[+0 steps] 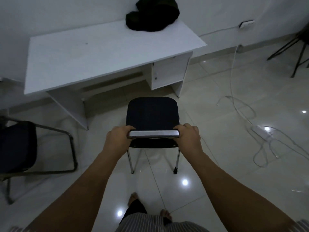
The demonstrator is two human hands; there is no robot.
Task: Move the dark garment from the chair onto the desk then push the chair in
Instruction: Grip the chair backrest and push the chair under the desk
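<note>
The dark garment [152, 15] lies bunched at the far right end of the white desk [87, 59], against the wall. A black padded chair [152, 113] with chrome legs stands on the tiles just in front of the desk's knee space, its seat bare. My left hand [118, 138] grips the left end of the chair's backrest top, and my right hand [189, 136] grips the right end. The chair's front edge is a little short of the desk's front edge.
A second black chair [18, 146] with a metal frame stands at the left. White cables and a power strip [260, 131] trail over the glossy floor at the right. A dark stand [299, 49] is at the far right. My bare feet are at the bottom.
</note>
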